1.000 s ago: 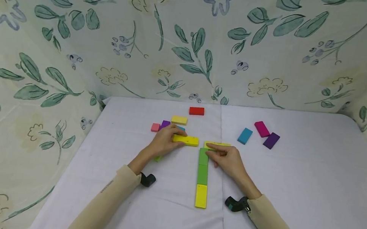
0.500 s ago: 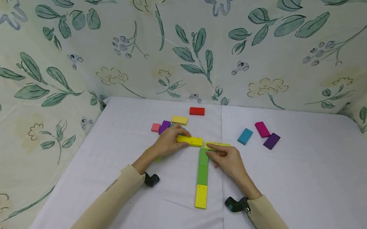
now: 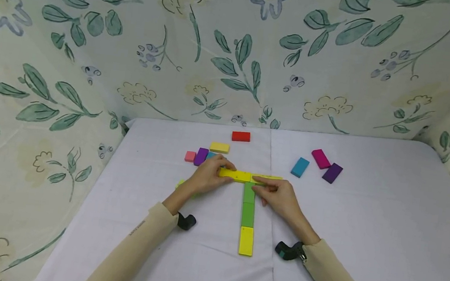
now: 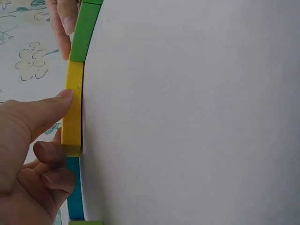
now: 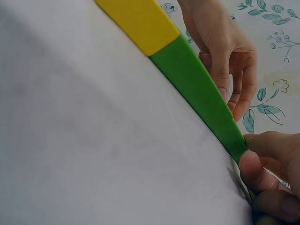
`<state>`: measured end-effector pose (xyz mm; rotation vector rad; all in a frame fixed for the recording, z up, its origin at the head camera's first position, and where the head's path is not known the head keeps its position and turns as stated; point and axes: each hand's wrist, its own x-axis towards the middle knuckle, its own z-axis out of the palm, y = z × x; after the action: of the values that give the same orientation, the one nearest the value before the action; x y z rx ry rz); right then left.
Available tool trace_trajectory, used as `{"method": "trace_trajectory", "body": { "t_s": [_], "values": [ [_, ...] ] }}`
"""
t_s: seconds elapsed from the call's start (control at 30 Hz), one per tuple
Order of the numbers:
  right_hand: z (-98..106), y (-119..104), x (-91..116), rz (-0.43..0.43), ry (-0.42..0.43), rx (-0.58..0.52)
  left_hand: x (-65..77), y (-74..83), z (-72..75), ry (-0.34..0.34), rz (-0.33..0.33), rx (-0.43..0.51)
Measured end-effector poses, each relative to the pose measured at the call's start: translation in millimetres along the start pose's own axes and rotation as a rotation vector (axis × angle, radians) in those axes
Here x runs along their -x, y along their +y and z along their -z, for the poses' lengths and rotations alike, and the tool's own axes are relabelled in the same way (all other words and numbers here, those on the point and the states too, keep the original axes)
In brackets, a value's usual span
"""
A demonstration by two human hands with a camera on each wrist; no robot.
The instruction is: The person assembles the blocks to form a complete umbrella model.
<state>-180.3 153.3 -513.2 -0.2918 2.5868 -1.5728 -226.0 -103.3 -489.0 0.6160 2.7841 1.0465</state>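
Observation:
A flat yellow block [image 3: 237, 176] lies end to end with a second yellow block [image 3: 270, 177], forming a bar. My left hand [image 3: 211, 175] grips the first between thumb and fingers; the left wrist view shows my thumb on that yellow block [image 4: 72, 124]. At the second block's inner end, my right hand [image 3: 281, 196] pinches it with finger and thumb, the thumb beside the top green block [image 3: 249, 192]. Below run another green block [image 3: 247, 215] and a yellow block [image 3: 246, 241], a straight column meeting the bar at its middle.
Behind my left hand lie a blue block [image 3: 211, 155], a purple one [image 3: 201, 157], a pink one [image 3: 190, 156], a pale yellow one [image 3: 219, 148] and a red one [image 3: 241, 136]. Blue [image 3: 300, 167], magenta [image 3: 321, 159] and dark purple [image 3: 332, 173] blocks lie right on the white cloth [image 3: 364, 242].
My left hand has slid its yellow block to the right until the gap to the other yellow block closed. My right hand has stayed in place.

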Motion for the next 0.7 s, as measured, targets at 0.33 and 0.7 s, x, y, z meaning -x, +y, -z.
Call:
{"method": "trace_trajectory", "body": {
  "t_s": [0.33, 0.7],
  "values": [
    [-0.7, -1.3, 0.0, -0.009, 0.004, -0.005, -0.1, -2.0, -0.5, -0.004, -0.009, 0.002],
    [-0.5, -2.0, 1.0, -0.015, 0.0, -0.01, 1.3, 1.4, -0.1, -0.011, -0.005, -0.01]
  ]
}}
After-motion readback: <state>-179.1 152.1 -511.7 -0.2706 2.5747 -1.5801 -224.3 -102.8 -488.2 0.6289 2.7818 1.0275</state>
